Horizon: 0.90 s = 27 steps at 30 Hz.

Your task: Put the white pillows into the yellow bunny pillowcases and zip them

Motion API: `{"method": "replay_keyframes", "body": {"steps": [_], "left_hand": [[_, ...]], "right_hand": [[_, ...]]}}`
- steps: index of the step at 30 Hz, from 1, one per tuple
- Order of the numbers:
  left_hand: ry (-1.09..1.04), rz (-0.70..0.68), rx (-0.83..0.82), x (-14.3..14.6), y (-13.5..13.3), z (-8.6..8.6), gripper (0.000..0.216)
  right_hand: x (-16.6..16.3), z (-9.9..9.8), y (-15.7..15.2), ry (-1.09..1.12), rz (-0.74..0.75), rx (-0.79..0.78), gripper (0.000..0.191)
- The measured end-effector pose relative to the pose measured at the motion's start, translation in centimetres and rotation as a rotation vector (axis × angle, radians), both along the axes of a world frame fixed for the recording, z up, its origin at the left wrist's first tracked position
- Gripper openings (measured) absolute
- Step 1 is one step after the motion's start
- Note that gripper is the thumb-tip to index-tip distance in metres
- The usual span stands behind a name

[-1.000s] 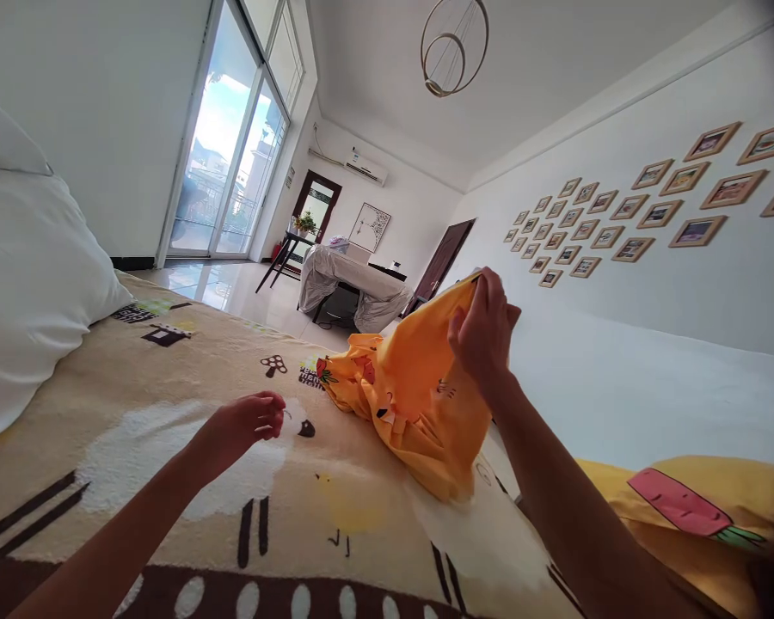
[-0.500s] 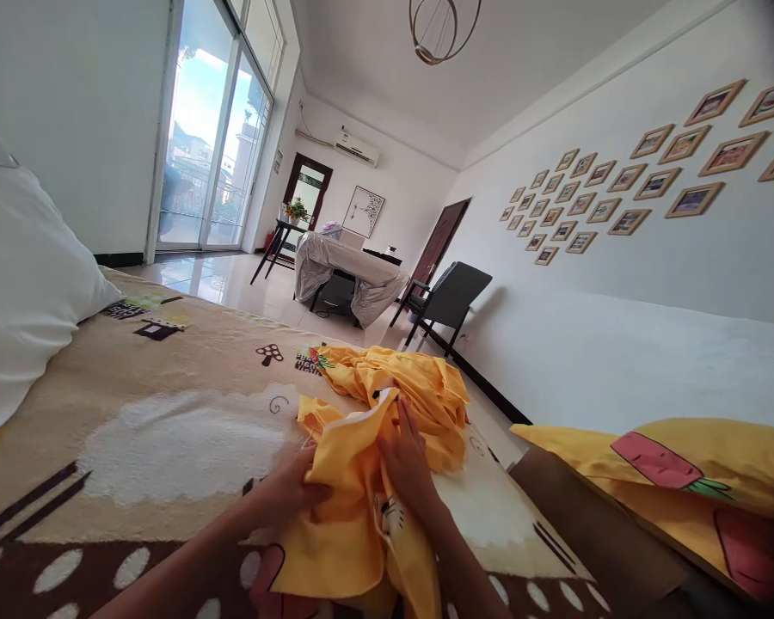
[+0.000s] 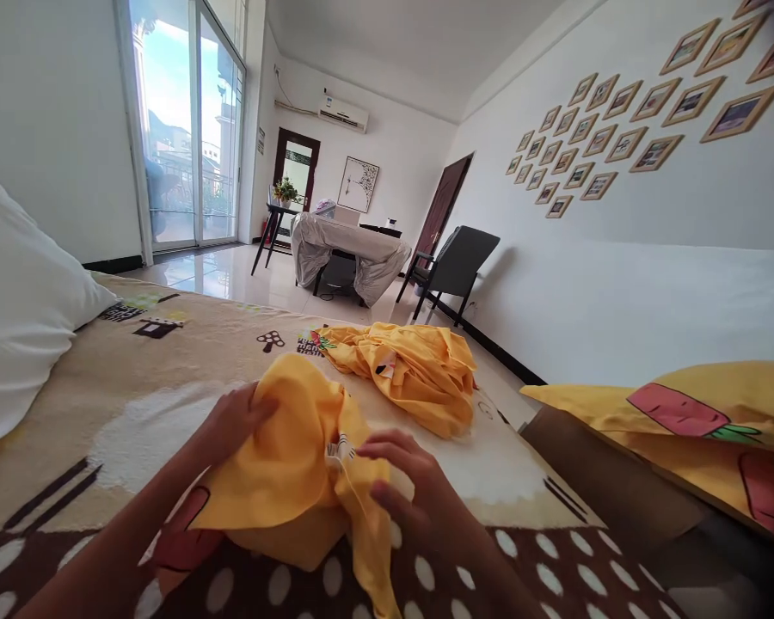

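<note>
Near the front of the bed I have a yellow pillowcase (image 3: 277, 464), with a red carrot-like print at its lower left and a small black-and-white print near its right edge. My left hand (image 3: 236, 421) grips its upper left side, the fingers partly hidden by folds. Beside the right edge is my right hand (image 3: 413, 486), fingers apart and curved, holding nothing that I can see. Farther back on the bed lies a crumpled heap of yellow fabric (image 3: 419, 370), apart from both hands.
A beige patterned blanket (image 3: 187, 352) with a brown dotted border covers the bed. A white pillow (image 3: 26, 318) stands at left. More yellow printed fabric (image 3: 586, 408) lies at right, past the bed's edge. Beyond are a covered table (image 3: 348, 236) and a dark chair (image 3: 457, 262).
My left hand has moved left and up with the pillowcase, drawing it away from the crumpled heap. My right hand has come off the fabric, moved nearer, and opened.
</note>
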State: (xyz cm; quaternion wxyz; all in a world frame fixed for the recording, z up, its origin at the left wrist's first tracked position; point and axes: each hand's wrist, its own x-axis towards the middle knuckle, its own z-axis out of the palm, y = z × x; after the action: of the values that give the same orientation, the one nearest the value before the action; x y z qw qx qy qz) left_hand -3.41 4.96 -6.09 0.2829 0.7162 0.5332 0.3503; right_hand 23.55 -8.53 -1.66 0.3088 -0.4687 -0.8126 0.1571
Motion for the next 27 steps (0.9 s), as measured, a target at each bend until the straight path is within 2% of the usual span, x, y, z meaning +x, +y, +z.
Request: {"method": "replay_keyframes", "body": {"steps": [3,5,8,10,12,15,18,22,24,27], "left_hand": [[0.213,0.089,0.326,-0.9,-1.5,1.9,0.042],[0.272,0.057,0.41,-0.7,-3.4,3.3,0.037],[0.411,-0.253,0.279,0.5,-6.6,4.5,0.028],[0.55,-0.456,0.156,1.8,-8.1,4.4,0.032],[0.699,-0.55,0.125,3.1,-8.8,3.6,0.037],[0.848,-0.59,0.147,4.3,-8.1,2.3,0.015],[0.793,-0.531,0.17,3.6,-6.3,2.1,0.022],[0.668,-0.315,0.22,0.5,-4.5,3.5,0.021],[0.628,-0.201,0.249,-1.2,-3.9,4.2,0.022],[0.567,-0.068,0.271,-3.3,-3.3,5.0,0.024]], "right_hand": [[-1.8,0.4,-2.2,-0.151,0.122,-0.065,0.042],[-2.5,0.0,-2.5,-0.276,0.187,-0.104,0.043],[-2.8,-1.0,-1.8,-0.447,0.21,-0.156,0.031],[-2.7,-1.4,-1.2,-0.502,0.19,-0.202,0.022],[-2.2,-1.4,-0.6,-0.494,0.158,-0.227,0.013],[-0.4,-0.8,0.2,-0.413,0.061,-0.213,0.016],[2.1,0.1,1.2,-0.355,-0.165,-0.15,0.021],[5.3,0.5,2.7,-0.325,-0.525,-0.045,0.027],[6.5,0.4,3.2,-0.289,-0.623,-0.018,0.03],[7.5,0.3,3.5,-0.229,-0.693,0.002,0.035]]}}
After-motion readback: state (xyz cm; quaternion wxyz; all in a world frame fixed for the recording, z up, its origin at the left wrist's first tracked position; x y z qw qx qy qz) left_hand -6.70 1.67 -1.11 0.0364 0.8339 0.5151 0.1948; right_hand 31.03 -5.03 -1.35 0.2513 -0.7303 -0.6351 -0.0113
